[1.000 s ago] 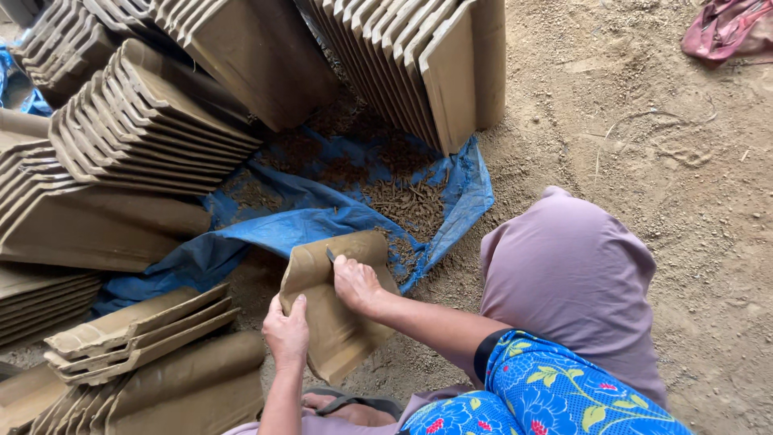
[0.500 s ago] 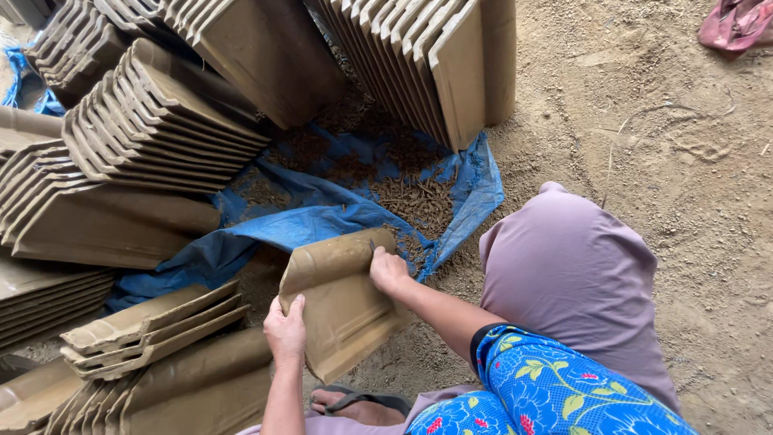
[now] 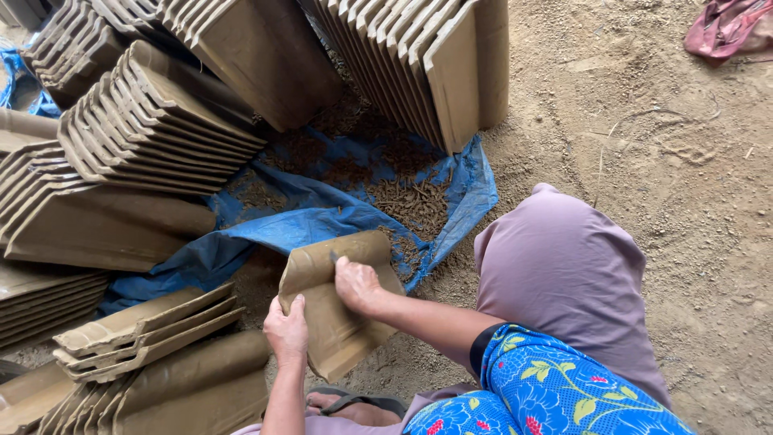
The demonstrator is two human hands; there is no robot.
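The left hand grips the near left edge of an unfired clay roof tile, fingers closed around it, and holds it tilted above the ground in front of the knees. The right hand is closed on a small dark tool and presses it on the upper face of the tile. Half a second ago this hand was at the tile's top right corner; now it is back toward the middle, so the scraping goes in strokes along the surface. Beside the left hand lie stacked tiles. Behind the tile a blue tarp carries brown clay shavings. Farther stand leaning tile rows on the dirt floor.
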